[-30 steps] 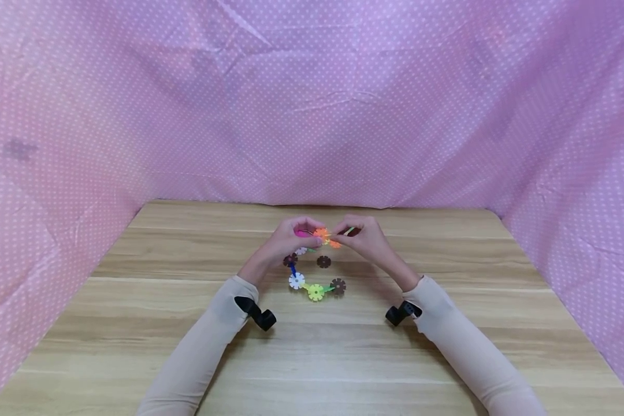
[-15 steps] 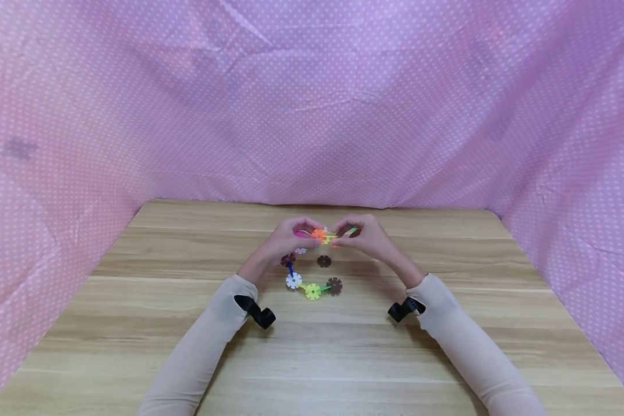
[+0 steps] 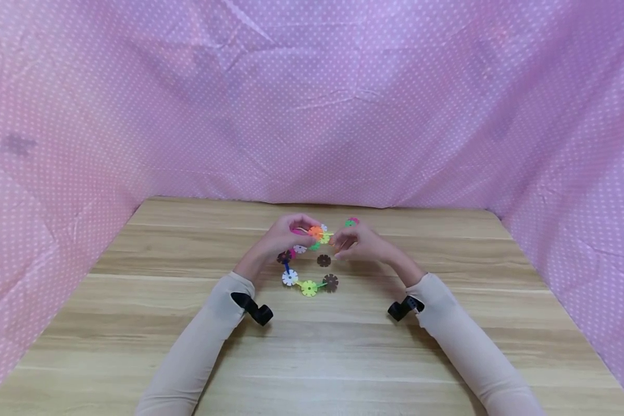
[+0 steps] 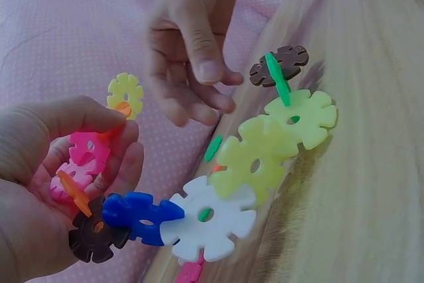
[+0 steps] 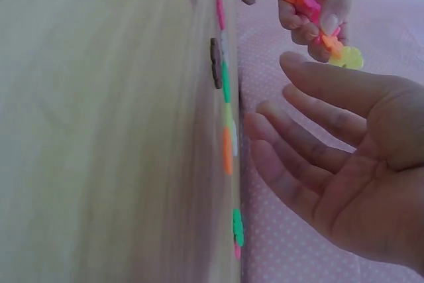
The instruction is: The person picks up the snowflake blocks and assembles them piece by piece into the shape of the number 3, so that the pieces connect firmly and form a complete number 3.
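My left hand (image 3: pixel 286 236) pinches an orange snowflake disc (image 4: pixel 124 108) close to one end of a chain of slotted plastic discs. Past the fingertips a yellow disc (image 5: pixel 348 57) forms that end. Below the palm the chain curves round through pink discs, a dark brown disc (image 4: pixel 98 231), a blue disc (image 4: pixel 142 218), a white disc (image 4: pixel 209 219) and two yellow-green ones. A brown disc (image 4: pixel 278 65), joined by a green one, ends it. Just to the right of the chain, my right hand (image 5: pixel 351 137) holds nothing, its fingers loosely bent and spread.
On the wooden table (image 3: pixel 312 358), a loose brown disc (image 3: pixel 324 260) lies between the hands. Green and pink discs (image 3: pixel 351 222) lie behind the right hand, and several more lie under the chain. Pink dotted cloth (image 3: pixel 312 115) surrounds the table's back and sides.
My right hand has let go of the chain's yellow end and moved slightly down. Green and pink discs behind it now show. The left hand and chain have shifted a little left.
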Available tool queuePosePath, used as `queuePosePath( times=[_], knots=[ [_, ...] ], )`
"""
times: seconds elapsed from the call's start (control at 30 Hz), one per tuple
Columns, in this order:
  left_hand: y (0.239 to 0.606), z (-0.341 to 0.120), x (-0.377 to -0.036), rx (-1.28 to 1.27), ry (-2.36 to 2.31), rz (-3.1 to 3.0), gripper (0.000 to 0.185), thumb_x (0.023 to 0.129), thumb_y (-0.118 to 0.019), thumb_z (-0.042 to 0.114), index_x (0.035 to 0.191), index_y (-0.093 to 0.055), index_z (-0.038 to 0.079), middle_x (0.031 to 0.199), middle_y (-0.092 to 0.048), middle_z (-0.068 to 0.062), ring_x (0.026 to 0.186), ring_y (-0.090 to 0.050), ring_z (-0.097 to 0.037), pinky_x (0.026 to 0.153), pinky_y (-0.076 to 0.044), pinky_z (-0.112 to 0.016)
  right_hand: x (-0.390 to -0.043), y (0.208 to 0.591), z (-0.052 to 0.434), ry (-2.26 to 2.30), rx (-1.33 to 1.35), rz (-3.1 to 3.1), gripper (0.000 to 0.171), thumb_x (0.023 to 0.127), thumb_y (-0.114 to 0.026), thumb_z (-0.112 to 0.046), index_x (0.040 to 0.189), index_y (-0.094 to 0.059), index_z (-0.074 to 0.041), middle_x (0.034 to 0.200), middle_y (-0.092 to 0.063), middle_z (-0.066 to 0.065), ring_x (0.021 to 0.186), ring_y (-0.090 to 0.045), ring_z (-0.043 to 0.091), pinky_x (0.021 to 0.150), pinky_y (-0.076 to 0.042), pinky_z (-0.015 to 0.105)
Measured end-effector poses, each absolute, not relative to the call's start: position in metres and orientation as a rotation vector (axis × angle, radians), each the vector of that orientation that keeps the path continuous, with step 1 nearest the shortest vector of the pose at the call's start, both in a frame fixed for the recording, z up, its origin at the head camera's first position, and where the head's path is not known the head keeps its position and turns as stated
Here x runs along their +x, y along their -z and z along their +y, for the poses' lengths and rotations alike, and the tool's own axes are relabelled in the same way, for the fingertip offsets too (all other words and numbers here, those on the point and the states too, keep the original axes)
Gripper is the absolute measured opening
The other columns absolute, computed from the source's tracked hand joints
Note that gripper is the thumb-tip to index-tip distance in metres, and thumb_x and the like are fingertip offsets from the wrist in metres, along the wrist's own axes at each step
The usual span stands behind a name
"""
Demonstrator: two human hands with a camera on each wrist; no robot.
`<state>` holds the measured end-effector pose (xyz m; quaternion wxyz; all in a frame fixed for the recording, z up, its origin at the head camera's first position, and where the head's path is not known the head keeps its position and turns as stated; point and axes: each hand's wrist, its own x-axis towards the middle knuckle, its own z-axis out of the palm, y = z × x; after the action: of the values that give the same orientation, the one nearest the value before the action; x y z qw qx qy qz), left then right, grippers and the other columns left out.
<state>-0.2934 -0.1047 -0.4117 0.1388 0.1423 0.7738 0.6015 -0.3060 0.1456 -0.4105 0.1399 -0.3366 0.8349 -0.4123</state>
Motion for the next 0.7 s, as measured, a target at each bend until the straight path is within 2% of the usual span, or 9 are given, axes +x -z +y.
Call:
queuePosePath(
  times=[0.2,0.57,0.7],
  knots=[
    [0.411,-0.107,-0.295,0.404,-1.751,2.202,0.036,0.09,-0.072,0.003,0.125,-0.065,0.006,0.121,-0.065,-0.013,0.097,-0.067,-0.019,0.097,-0.054,-0.059,-0.31,0.419,0.142,1.13,-1.004,2.329,0.028,0.088,-0.076,0.001,0.113,-0.068,0.008,0.106,-0.071,0.022,0.096,-0.07,0.027,0.087,-0.06,0.028],
    [0.412,-0.109,-0.296,0.418,-1.763,2.209,0.035,0.091,-0.07,0.002,0.125,-0.065,0.005,0.116,-0.066,-0.011,0.095,-0.066,-0.017,0.093,-0.057,-0.055,-0.315,0.42,0.132,0.956,-1.12,2.305,0.036,0.089,-0.076,-0.002,0.122,-0.067,0.006,0.112,-0.07,0.019,0.094,-0.066,0.021,0.084,-0.057,0.025],
    [0.412,-0.108,-0.296,0.405,-1.763,2.203,0.034,0.091,-0.07,0.001,0.124,-0.065,0.005,0.119,-0.066,-0.012,0.095,-0.067,-0.017,0.095,-0.056,-0.057,-0.316,0.425,0.127,0.885,-1.153,2.325,0.035,0.089,-0.075,-0.003,0.124,-0.069,0.002,0.101,-0.065,0.015,0.085,-0.056,0.014,0.075,-0.05,0.021]
  ],
)
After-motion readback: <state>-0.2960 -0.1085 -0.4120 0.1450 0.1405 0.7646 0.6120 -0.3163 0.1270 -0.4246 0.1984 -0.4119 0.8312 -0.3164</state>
